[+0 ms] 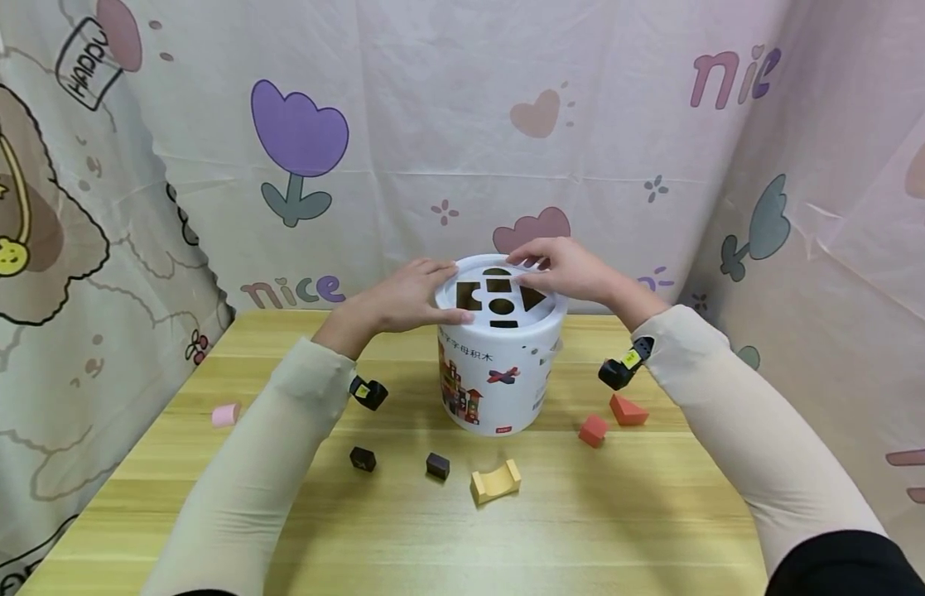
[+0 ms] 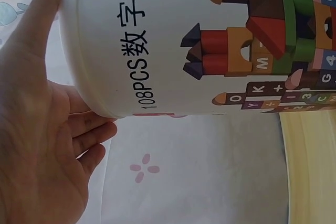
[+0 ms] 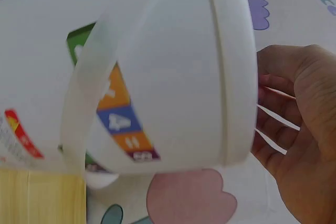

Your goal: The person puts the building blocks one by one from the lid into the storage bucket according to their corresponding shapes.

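A white bucket [image 1: 492, 372] with printed block pictures stands upright on the table. Its white lid [image 1: 473, 269] has several shaped holes in it. My left hand [image 1: 406, 298] grips the lid's left side, thumb on the front rim and fingers farther back; the left wrist view shows this hand [image 2: 42, 129] spread around the rim. Over the lid's back right edge lies my right hand [image 1: 570, 269], fingers loosely bent at the top. In the right wrist view, that hand's [image 3: 299, 114] fingertips are hidden behind the rim, so any hold is unclear.
In front of the bucket lie two black blocks [image 1: 363, 459] [image 1: 437, 466] and a yellow arched block [image 1: 496, 482]. Two red blocks [image 1: 593, 430] [image 1: 629, 410] lie to the right, a pink cylinder [image 1: 225, 415] far left. A printed curtain [image 1: 432, 124] hangs behind the table [image 1: 581, 530].
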Available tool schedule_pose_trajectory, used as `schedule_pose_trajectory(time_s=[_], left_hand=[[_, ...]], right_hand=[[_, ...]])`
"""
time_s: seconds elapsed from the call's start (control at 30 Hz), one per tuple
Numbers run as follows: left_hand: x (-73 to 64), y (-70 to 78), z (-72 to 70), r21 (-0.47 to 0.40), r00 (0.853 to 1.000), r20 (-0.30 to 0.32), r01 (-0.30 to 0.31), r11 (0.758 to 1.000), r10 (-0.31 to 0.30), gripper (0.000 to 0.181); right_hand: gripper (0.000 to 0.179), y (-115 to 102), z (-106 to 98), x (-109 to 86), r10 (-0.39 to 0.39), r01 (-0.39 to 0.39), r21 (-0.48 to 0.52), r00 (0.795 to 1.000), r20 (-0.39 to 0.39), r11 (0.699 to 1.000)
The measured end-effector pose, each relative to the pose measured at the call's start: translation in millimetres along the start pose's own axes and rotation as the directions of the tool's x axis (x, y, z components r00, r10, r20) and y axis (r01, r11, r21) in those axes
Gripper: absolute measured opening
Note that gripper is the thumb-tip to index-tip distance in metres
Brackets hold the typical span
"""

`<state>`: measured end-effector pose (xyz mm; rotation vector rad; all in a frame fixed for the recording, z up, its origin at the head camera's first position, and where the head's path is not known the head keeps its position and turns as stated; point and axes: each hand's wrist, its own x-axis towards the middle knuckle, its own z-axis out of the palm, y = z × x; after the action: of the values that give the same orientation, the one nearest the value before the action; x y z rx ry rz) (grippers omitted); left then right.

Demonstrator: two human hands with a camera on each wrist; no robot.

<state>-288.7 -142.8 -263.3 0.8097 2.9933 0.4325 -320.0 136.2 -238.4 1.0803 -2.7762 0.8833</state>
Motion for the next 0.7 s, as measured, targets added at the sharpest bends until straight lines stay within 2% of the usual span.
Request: schedule_pose_trajectory(time_s=[0.2,0.43,0.7], left_hand=[[-0.7,0.1,1.9,-0.012,1.000,-0.007,0.012,1.000,-0.012,0.105],[-1.2,0.2,2.2,-0.018,1.000,-0.016,0.018,1.000,-0.019,0.106],[-1.7,1.2,1.4,-0.020,1.000,-0.011,0.017,1.000,-0.017,0.105]], right_hand=[[0.036,7,-9,-18.7,0.014,-0.014,0.014,1.000,-0.013,1.000],[0.035,20,-14,-42.0,-0.038,0.039,0.011,0.997,-0.067,0.999],[0.040,37,-19,-74.6,0.048,-0.049,-0.009,0.995,-0.088,0.999]])
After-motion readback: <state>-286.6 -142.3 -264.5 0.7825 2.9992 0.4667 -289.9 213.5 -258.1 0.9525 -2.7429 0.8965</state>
